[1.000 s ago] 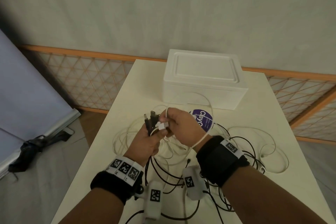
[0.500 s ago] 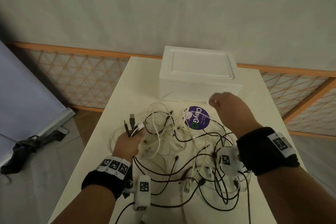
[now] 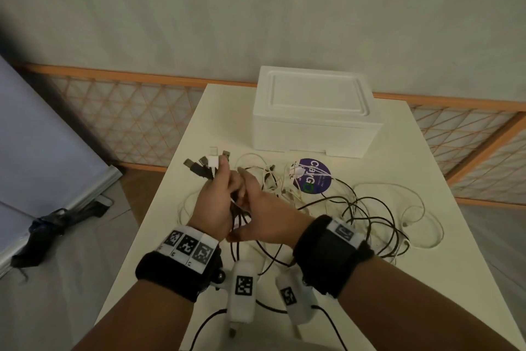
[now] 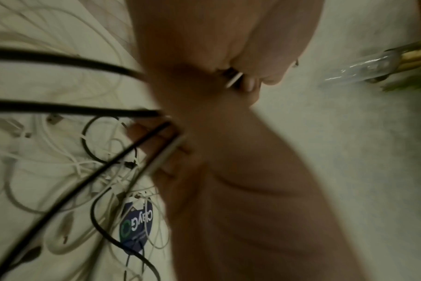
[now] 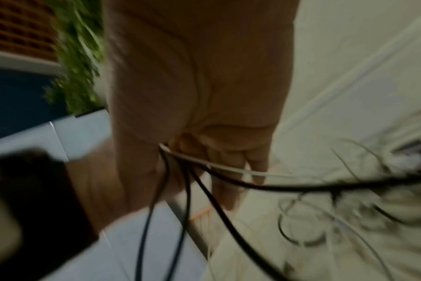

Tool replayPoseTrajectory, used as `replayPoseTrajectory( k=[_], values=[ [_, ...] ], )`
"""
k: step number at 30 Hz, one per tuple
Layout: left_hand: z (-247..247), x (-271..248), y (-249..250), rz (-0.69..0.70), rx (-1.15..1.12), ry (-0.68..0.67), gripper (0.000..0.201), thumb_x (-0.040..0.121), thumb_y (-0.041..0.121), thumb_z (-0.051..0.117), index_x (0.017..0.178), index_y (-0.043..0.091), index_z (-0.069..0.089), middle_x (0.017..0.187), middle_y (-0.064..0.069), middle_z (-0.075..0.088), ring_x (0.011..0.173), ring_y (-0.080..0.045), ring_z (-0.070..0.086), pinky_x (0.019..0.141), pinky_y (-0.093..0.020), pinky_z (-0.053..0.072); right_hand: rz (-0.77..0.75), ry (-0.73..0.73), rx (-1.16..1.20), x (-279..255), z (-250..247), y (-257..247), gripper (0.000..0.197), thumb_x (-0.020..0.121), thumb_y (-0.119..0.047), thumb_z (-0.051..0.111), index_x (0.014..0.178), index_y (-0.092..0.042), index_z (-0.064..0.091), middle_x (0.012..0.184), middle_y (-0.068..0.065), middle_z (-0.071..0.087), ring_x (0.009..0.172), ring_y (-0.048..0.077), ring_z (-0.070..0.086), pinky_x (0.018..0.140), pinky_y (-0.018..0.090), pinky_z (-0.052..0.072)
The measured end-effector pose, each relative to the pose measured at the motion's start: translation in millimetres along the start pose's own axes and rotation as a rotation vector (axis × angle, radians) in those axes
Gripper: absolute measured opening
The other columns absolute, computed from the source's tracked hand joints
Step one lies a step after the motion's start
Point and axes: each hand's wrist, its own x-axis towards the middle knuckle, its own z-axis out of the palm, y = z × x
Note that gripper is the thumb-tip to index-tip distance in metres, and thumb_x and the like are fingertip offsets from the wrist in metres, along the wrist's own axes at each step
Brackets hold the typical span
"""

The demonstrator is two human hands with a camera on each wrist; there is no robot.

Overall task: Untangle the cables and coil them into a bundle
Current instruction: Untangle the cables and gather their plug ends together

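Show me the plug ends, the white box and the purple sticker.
plug ends (image 3: 212,162): head view, on the white plug above the left hand (image 3: 215,208).
white box (image 3: 314,95): head view, middle of its lid.
purple sticker (image 3: 314,180): head view, its centre.

Blk + wht cables (image 3: 350,208), wht box (image 3: 313,114), purple sticker (image 3: 313,180).

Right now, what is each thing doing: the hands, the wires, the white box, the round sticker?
Left hand: grips a bunch of cable ends, plugs sticking up.
Right hand: against the left hand, fingers among the cables; grip unclear.
Bunch of USB plugs: gathered, raised off the table.
Black and white cables: tangled, loose on the table.
White foam box: lid on.
Round purple sticker: flat under cables.
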Motion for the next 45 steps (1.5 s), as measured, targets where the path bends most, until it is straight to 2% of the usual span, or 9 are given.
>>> replayPoseTrajectory(
  k=[4,8,12,16,26,34,37,41,45],
  values=[
    [-13,-5,16,0.03,-0.243,-0.062,0.064,0.09,0.062,0.03,0.045,0.017,0.031,0.043,-0.004,0.033,0.04,-0.017,0.032,0.047,-0.025,0.038,0.08,0.007,0.053,4,16,20,0.068,0.074,-0.023,0.075,0.132,-0.019,0.041,0.081,-0.004,0.063,0.07,0.007,0.06,0.067,0.026,0.046],
    [-33,-6,12,-0.007,-0.402,-0.007,0.066,0.088,0.069,0.028,0.045,0.019,0.035,0.043,0.003,0.028,0.035,-0.012,0.026,0.045,-0.02,0.034,0.052,-0.071,-0.11,-4,22,22,0.016,0.081,-0.028,0.068,0.089,-0.021,0.056,0.077,-0.008,0.055,0.077,0.013,0.056,0.068,0.026,0.04],
    [-20,-12,-3,-0.034,-0.379,-0.044,0.052,0.084,0.053,0.045,0.046,0.02,0.037,0.043,0.005,0.027,0.035,-0.009,0.027,0.043,-0.019,0.034,0.013,-0.039,-0.03,-3,31,13,0.01,0.083,-0.022,0.066,0.086,-0.015,0.058,0.074,-0.007,0.059,0.067,0.007,0.057,0.056,0.011,0.037],
    [-26,-17,9,0.014,-0.235,-0.041,0.053,0.093,0.041,0.046,0.047,0.022,0.03,0.043,0.007,0.02,0.036,-0.007,0.02,0.038,-0.019,0.026,-0.023,0.02,-0.221,-11,21,13,0.012,0.087,-0.017,0.056,0.095,-0.008,0.059,0.087,0.007,0.061,0.081,0.021,0.058,0.061,0.022,0.035],
    [-157,5,14,-0.116,-0.235,0.605,0.047,0.098,0.038,0.044,0.058,0.022,0.026,0.042,0.008,0.018,0.029,-0.008,0.013,0.034,-0.012,0.012,0.246,0.354,-0.856,-71,-65,57,0.013,0.089,-0.031,0.049,0.1,-0.031,0.056,0.089,-0.002,0.066,0.085,0.025,0.063,0.07,0.031,0.046],
    [-136,0,-34,-0.286,-0.124,0.432,0.037,0.095,0.019,0.055,0.064,0.02,0.036,0.039,0.007,0.022,0.031,-0.008,0.019,0.036,-0.017,0.02,0.528,-0.12,-0.671,-78,-64,108,0.069,0.056,-0.082,0.061,0.104,-0.033,0.056,0.103,-0.011,0.059,0.101,0.013,0.056,0.085,0.031,0.044],
    [-122,2,-41,-0.301,-0.098,0.374,0.029,0.094,0.017,0.057,0.069,0.019,0.043,0.041,0.008,0.026,0.032,-0.007,0.023,0.037,-0.016,0.025,0.405,0.064,-0.588,-63,-63,107,0.079,0.049,-0.094,0.045,0.092,-0.03,0.06,0.095,-0.016,0.058,0.092,0.01,0.058,0.084,0.035,0.048],
    [-103,6,-38,-0.328,-0.127,0.311,0.032,0.096,0.027,0.054,0.067,0.018,0.046,0.043,0.006,0.031,0.036,-0.007,0.029,0.043,-0.022,0.028,0.247,0.357,-0.628,-28,-58,83,0.052,0.086,-0.064,0.044,0.064,-0.017,0.049,0.068,-0.001,0.053,0.067,0.019,0.053,0.065,0.036,0.046],
    [-85,12,-36,-0.355,-0.163,0.278,0.033,0.096,0.032,0.053,0.067,0.017,0.049,0.049,0.003,0.04,0.04,-0.009,0.04,0.044,-0.022,0.039,0.205,0.119,-0.845,5,-37,90,0.02,0.093,-0.03,0.047,0.104,-0.017,0.057,0.104,0.002,0.061,0.097,0.023,0.059,0.085,0.037,0.048]
  ],
)
